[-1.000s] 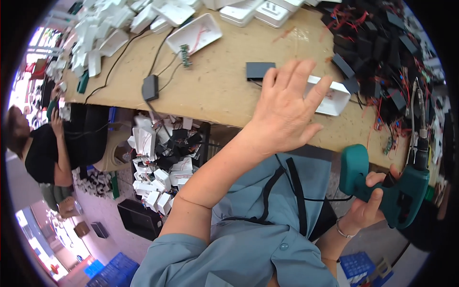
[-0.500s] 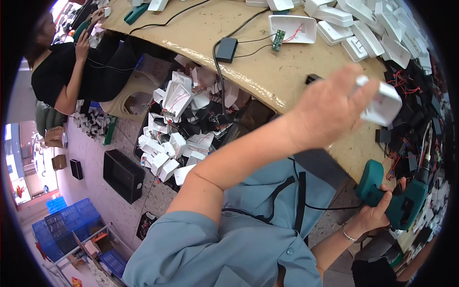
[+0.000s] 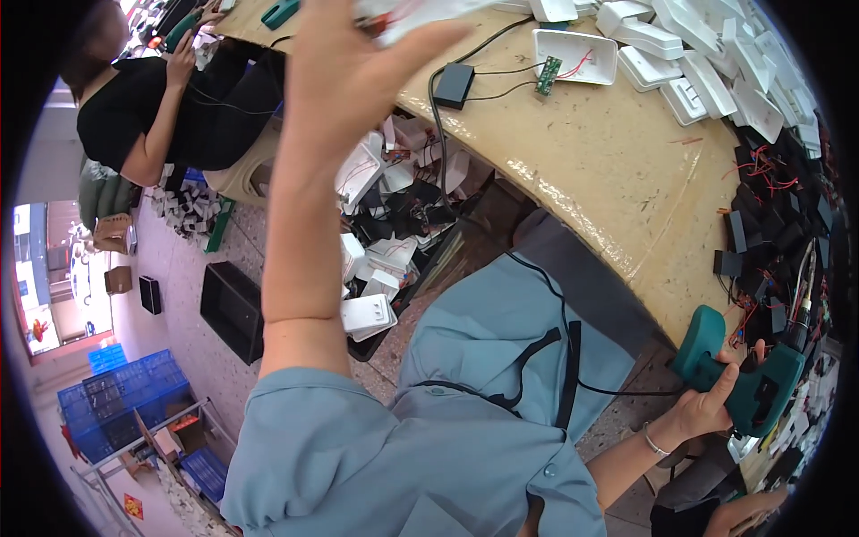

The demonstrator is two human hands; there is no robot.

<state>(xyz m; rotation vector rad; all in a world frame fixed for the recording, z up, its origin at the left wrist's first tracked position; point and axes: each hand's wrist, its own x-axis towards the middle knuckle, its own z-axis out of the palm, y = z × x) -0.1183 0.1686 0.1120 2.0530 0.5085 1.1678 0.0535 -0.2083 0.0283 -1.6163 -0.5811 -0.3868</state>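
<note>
My left hand (image 3: 349,85) is raised at the top, blurred, thumb stretched out and fingertips beyond the picture's edge. A smeared white plastic case (image 3: 425,12) with a bit of red lies between thumb and fingers; it appears to be gripped. At the lower right my right hand (image 3: 707,407) is wrapped round a green pistol-shaped soldering gun (image 3: 768,389). Its metal tip points away from me, and a black cable runs from its handle across my lap. On the table, a small green circuit board (image 3: 548,77) is wired to a black box (image 3: 455,85) and rests against an open white case (image 3: 586,61).
White cases (image 3: 671,54) are heaped at the table's far right, with black boxes and red wires (image 3: 769,224) beside them. Below the table edge stands a bin of white cases (image 3: 389,251). A co-worker (image 3: 134,116) sits at left; another person's hand (image 3: 752,512) shows at lower right.
My left hand has swung from the right side of the table to the upper left, the white case apparently with it. My right hand keeps its grip on the soldering gun. The view has shifted slightly.
</note>
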